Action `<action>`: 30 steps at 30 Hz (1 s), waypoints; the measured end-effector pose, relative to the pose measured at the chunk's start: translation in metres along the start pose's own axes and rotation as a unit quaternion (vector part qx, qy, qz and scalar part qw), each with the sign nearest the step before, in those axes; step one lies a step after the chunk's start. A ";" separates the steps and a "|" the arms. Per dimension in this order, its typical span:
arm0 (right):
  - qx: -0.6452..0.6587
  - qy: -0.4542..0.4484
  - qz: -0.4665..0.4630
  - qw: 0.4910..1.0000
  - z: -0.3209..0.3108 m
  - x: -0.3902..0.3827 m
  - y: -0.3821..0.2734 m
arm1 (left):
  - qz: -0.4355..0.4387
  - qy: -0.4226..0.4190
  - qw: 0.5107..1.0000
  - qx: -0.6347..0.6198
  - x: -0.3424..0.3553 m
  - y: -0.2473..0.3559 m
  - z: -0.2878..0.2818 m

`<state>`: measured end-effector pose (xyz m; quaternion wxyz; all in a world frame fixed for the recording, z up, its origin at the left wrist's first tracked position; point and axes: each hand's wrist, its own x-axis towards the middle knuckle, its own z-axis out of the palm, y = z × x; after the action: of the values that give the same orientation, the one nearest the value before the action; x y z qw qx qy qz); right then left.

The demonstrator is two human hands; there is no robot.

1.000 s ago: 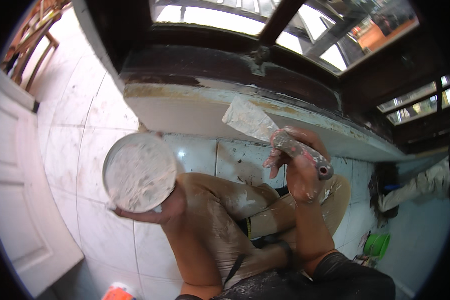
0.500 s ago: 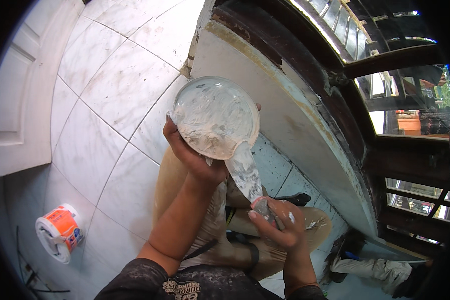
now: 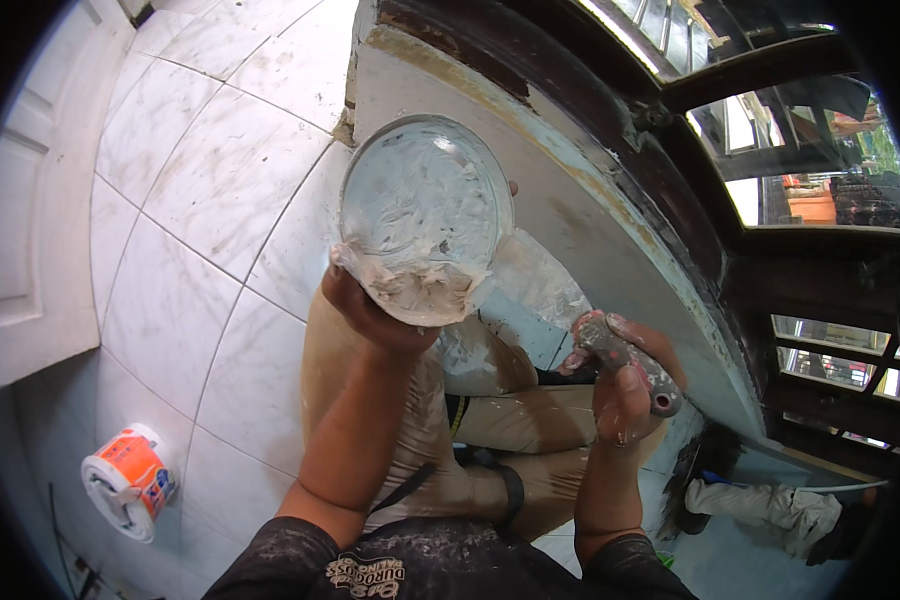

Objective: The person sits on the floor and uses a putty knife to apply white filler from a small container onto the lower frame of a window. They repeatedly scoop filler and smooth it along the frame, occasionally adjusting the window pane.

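Observation:
My left hand (image 3: 380,315) is closed around a round shallow dish (image 3: 425,127) from below and the left, with a fingertip showing at its far right edge. White paste (image 3: 420,285) coats the dish and is heaped along its near rim. In my right hand (image 3: 625,385) is a putty knife (image 3: 545,275), gripped by its worn grey and red handle. Its wide, paste-smeared blade points up and left, close to the dish's right rim. Whether the blade touches the rim I cannot tell. Paste smears cover some right fingers.
A white and orange bucket (image 3: 130,480) stands on the tiled floor (image 3: 200,190) to the left, below a white door (image 3: 30,220). On the right a low wall (image 3: 560,215) carries a dark wooden window frame (image 3: 720,270). Crumpled pale cloth (image 3: 770,510) lies at lower right.
My right hand has moved right and up, turning the knife so its blade lies beside the dish instead of at its near rim. The dish is tilted differently, with the paste gathered nearer me.

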<state>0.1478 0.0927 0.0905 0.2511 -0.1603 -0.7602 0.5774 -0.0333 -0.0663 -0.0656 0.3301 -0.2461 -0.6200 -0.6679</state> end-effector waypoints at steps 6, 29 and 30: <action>0.187 0.053 0.076 0.978 0.032 -0.021 0.000 | 0.002 -0.037 0.998 -0.044 -0.001 0.014 0.001; -0.339 -0.048 -0.411 0.845 -0.029 0.057 -0.017 | -0.418 0.132 0.718 -0.541 0.057 0.037 0.017; -0.356 -0.042 -0.426 0.831 -0.026 0.057 -0.020 | -0.403 0.132 0.686 -0.592 0.055 0.036 0.017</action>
<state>0.1167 0.1383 0.1261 0.3660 0.1256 -0.9157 0.1088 -0.0443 -0.0575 0.0011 -0.1064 -0.0257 -0.0855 -0.9903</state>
